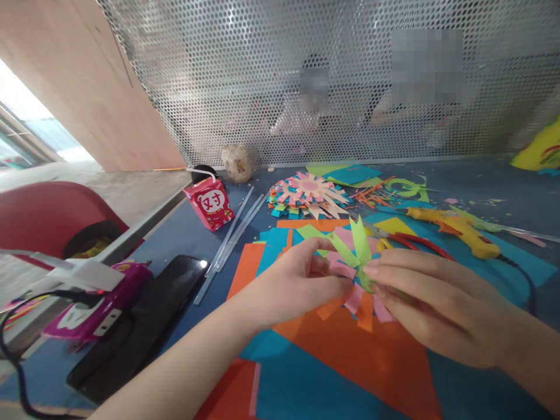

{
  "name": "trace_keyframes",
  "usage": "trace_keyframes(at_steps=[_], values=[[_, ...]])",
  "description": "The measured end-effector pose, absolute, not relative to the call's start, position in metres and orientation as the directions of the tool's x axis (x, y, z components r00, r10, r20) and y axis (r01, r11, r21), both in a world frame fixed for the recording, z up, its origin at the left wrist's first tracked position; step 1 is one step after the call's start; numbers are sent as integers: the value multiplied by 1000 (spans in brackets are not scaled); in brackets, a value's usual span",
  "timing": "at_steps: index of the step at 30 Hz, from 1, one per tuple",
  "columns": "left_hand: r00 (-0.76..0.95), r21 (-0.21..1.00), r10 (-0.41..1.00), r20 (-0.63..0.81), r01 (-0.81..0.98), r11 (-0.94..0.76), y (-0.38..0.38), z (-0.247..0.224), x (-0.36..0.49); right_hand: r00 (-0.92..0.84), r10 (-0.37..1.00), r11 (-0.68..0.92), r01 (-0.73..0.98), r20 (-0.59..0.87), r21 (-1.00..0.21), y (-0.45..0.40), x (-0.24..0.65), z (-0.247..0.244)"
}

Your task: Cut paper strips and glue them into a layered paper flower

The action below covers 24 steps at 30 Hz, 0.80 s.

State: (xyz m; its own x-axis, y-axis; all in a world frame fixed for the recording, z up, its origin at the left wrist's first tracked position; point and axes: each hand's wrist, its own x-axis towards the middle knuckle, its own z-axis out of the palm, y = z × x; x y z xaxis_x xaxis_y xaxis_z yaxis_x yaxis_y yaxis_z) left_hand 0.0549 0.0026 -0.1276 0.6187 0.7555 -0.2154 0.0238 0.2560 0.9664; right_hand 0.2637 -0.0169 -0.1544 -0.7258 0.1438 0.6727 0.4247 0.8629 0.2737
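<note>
Between my hands is a layered paper rosette (345,268) with pink and orange strips around its edge and pointed light green strips on top. My left hand (301,280) grips its left edge, thumb toward the front and fingers curled behind. From the right, my right hand (446,297) pinches the green strips near the middle, and its fingers hide part of them. Beneath lie orange (359,356) and blue paper sheets (297,379). Red-handled scissors (406,240) rest just behind my right hand. Farther back, finished-looking paper rosettes (306,189) are stacked.
A yellow glue gun (459,226) lies at right, its cord running beside my right hand. Clear glue sticks (236,236), a red drink carton (210,204) with a straw, a black phone (144,321) and a purple power strip (105,303) are at left. A perforated metal panel (262,87) borders the back.
</note>
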Motion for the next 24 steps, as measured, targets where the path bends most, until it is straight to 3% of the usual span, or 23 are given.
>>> trace_keyframes(at_steps=[9,15,20,24], values=[[583,959,772,-253,44,281,3,-126,53,-719,226,883,436,658,173,-17,264,-156],[570,889,764,-301,-122,441,8,-130,51,-660,234,890,440,714,115,-18,264,-162],[511,880,793,-333,-134,456,12,-134,52,-589,350,897,435,729,-79,-16,260,-161],[328,910,891,-314,-165,381,20,-138,50,-171,469,829,423,866,-366,-5,257,-153]])
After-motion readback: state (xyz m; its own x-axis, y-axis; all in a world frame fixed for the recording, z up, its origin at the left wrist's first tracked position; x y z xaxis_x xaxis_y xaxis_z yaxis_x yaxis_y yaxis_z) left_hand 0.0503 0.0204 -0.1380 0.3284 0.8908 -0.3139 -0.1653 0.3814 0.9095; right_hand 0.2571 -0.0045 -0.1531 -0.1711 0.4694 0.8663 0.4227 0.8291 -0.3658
